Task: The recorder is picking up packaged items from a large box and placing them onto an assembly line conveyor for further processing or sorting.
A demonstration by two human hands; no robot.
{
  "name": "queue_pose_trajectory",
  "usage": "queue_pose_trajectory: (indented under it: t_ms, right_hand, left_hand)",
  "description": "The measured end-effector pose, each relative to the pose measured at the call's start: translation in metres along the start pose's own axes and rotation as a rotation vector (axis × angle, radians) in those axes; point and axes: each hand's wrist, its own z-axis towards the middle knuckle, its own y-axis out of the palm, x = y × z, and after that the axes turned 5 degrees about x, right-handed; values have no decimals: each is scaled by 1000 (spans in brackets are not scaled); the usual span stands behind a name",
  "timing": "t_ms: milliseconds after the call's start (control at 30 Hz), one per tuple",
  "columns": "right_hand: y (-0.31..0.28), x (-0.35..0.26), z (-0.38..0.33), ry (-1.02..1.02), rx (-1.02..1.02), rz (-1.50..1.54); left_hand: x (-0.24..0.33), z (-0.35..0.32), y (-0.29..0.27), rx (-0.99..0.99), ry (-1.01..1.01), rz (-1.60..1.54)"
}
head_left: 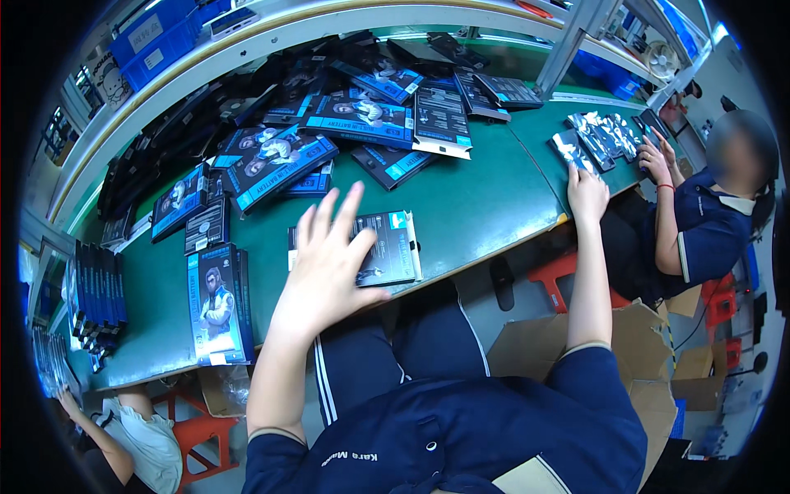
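My left hand (325,255), fingers spread, is over a flat black-and-blue box (399,243) near the table's front edge. It partly covers the box, and whether the palm touches it I cannot tell. My right arm stretches out to the right, where my right hand (587,194) has its fingers closed on the near end of a shiny wrapped packet (568,150). The thumb is mostly hidden. More glossy packets (607,136) lie just beyond it, in front of a co-worker.
Many black-and-blue boxes are heaped on the green table (469,218), topped by a blue-edged box (362,118). A short stack of boxes (218,305) lies front left, a taller stack (99,284) further left. A co-worker (716,214) sits at right; an open carton (634,354) stands beside me.
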Motion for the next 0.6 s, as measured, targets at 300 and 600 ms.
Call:
queue_pose_trajectory:
  t_ms: [300,600]
  right_hand:
    - [-61,8,-82,713,-262,1052]
    - [-156,-117,-102,495,-559,1945]
  left_hand:
    - [14,20,16,-31,-113,-190]
    - [34,16,-11,400,29,-555]
